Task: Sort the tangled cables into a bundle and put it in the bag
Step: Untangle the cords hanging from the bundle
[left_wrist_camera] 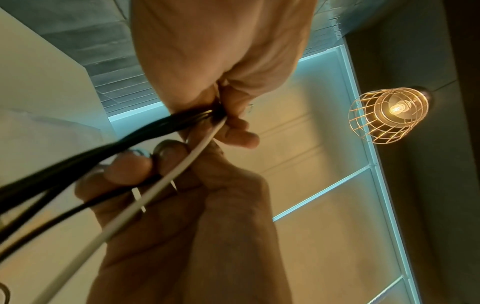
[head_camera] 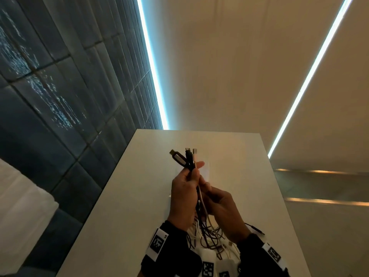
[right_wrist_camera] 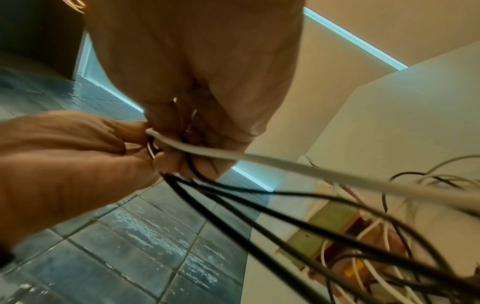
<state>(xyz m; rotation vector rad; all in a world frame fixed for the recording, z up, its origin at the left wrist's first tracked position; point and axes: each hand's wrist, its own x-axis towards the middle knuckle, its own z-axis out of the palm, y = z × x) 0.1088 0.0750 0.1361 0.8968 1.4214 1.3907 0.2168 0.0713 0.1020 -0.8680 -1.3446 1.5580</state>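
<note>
Both hands hold a handful of cables above the white table (head_camera: 139,176). My left hand (head_camera: 186,186) grips the black and white cables just below their plug ends (head_camera: 186,156), which stick up side by side. Right under it, my right hand (head_camera: 218,204) has its fingers curled round the same strands. The remaining tangle (head_camera: 209,234) hangs down between my wrists. In the left wrist view, the left hand's fingers (left_wrist_camera: 233,125) pinch the black cables (left_wrist_camera: 78,160) and a white cable (left_wrist_camera: 155,189). In the right wrist view, the right hand's fingers (right_wrist_camera: 197,162) close on the white cable (right_wrist_camera: 285,164) and black strands (right_wrist_camera: 259,226).
A faint, see-through flat sheet (head_camera: 205,170) lies on the table behind the hands; I cannot tell what it is. A dark tiled wall (head_camera: 60,96) runs along the table's left side. A wire-caged lamp (left_wrist_camera: 389,115) hangs above.
</note>
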